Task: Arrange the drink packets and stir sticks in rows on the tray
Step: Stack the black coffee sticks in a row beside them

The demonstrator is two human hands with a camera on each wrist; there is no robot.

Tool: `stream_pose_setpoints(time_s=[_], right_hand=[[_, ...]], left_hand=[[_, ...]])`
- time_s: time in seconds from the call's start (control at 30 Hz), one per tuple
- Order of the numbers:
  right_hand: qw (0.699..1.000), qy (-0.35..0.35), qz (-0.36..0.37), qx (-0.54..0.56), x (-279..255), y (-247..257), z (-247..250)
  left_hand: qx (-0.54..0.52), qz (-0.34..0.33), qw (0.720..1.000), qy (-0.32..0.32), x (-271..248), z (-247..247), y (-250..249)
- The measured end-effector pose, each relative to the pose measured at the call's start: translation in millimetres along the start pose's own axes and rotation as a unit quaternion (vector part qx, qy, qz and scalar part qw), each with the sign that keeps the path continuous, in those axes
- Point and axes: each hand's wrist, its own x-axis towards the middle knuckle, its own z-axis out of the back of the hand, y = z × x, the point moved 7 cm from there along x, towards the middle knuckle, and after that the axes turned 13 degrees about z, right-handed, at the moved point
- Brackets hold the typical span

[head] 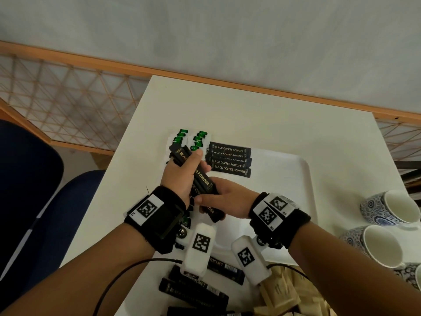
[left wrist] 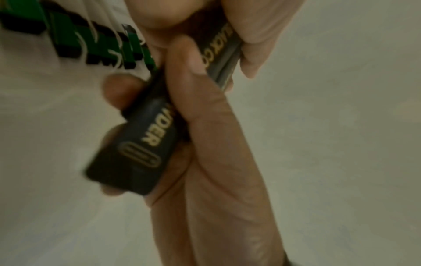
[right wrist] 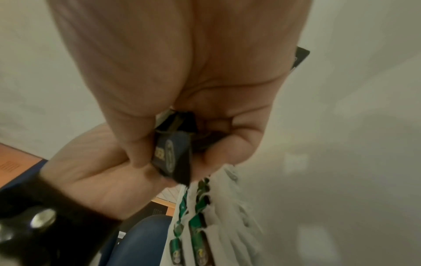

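Note:
Both hands hold one bundle of black coffee powder packets above the left side of the white tray. My left hand grips the bundle's far half, thumb on top. Nearer to me, my right hand grips the other end. The left wrist view shows the bundle with fingers curled around it. From the right wrist, the bundle's end sticks out between curled fingers. Several black packets lie in a row on the tray, with green and white packets to their left.
Loose black packets lie on the table near me. Beside them at the bottom right is a pile of paper-wrapped stir sticks. Blue patterned cups lie on their sides at the right. A blue chair stands left of the table.

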Motion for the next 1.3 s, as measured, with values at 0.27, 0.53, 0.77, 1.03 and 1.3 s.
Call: stream_pose_setpoints(time_s=[0.27, 0.53, 0.77, 1.03, 1.3], right_hand=[[0.997, -0.042, 0.012, 0.056, -2, 7, 11], [0.973, -0.225, -0.053, 0.001, -15, -6, 67], [0.948, -0.301, 0.014, 0.106, -9, -1, 77], [0.905, -0.232, -0.103, -0.342, -10, -24, 111], [0.905, -0.192, -0.087, -0.371, 7, -29, 98]], left_hand=[[0.038, 0.039, 0.994, 0.092, -11, -15, 14], [0.102, 0.060, 0.989, 0.086, -8, -8, 19], [0.123, 0.102, 0.985, 0.067, -8, -5, 23], [-0.028, 0.169, 0.985, 0.029, -1, 17, 10], [-0.004, 0.146, 0.989, 0.035, -3, 17, 5]])
